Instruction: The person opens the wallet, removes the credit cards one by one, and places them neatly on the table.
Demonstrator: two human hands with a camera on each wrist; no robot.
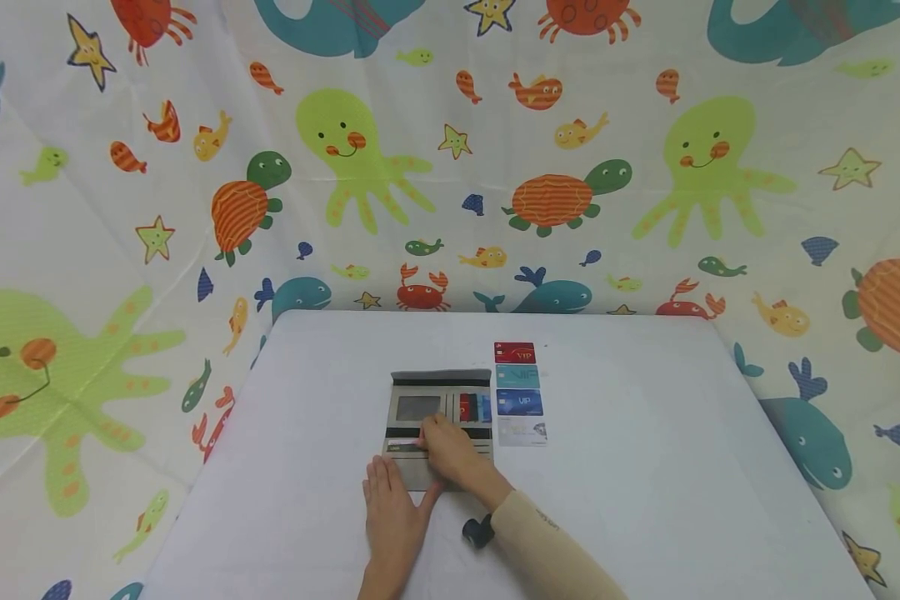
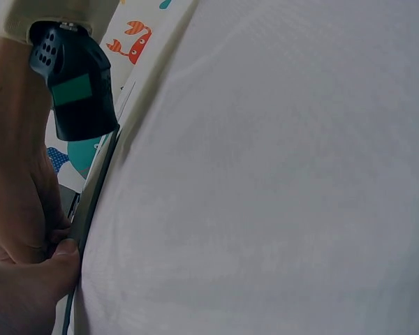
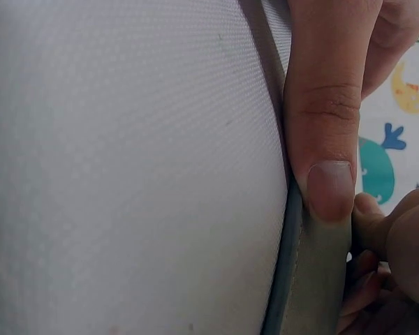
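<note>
A grey bifold wallet (image 1: 418, 477) lies unfolded on the white table in the head view. My left hand (image 1: 396, 508) rests at its lower left corner with fingers straight, its thumb (image 3: 329, 192) pressing the near edge in the right wrist view. Over the lower half, my right hand (image 1: 453, 454) has its fingers curled and pinches the right end of a card (image 1: 402, 447) at a slot. That hand covers the rest of the card. In the upper half, a red card (image 1: 463, 408) and a blue card (image 1: 484, 408) show beside a clear window (image 1: 418, 407).
Right of the wallet, a column of cards lies flat: a red card (image 1: 514, 352), a teal card (image 1: 517, 376), a blue card (image 1: 520, 402) and a silver card (image 1: 522, 432). A black wrist camera (image 2: 80, 84) hangs under the right sleeve. Behind the table hangs a sea-animal cloth (image 1: 465, 192).
</note>
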